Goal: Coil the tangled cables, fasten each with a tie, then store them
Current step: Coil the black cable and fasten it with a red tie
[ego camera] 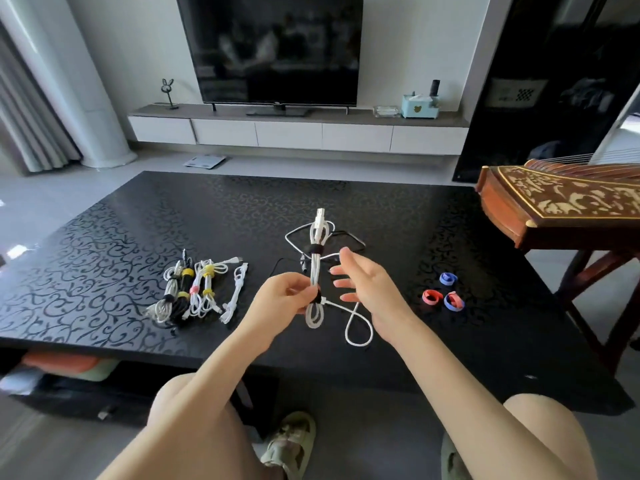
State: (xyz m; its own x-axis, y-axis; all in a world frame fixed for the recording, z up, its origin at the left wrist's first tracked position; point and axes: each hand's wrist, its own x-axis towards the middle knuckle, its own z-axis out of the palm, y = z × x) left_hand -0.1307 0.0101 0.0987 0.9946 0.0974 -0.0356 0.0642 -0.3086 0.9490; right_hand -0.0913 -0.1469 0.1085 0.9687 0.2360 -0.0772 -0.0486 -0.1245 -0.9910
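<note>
The table (104, 258) is the landmark. On it, toward its left near edge, a row of tied cable bundles (194, 289) lies side by side. Right of that row, above the table's middle, the left hand (287, 296) pinches a coiled cable (316, 268) held upright, and the right hand (363, 289) hovers just beside it, fingers spread. A loose cable (358, 327) trails from the coil down to the table's near edge, and another loose cable (346, 237) lies behind the coil. On the table's right part sit three rolled ties (443, 294), close together. Past its right end stands a zither (561, 206). Behind the table, against the wall, a television (273, 46) stands on a low cabinet (294, 133).
</note>
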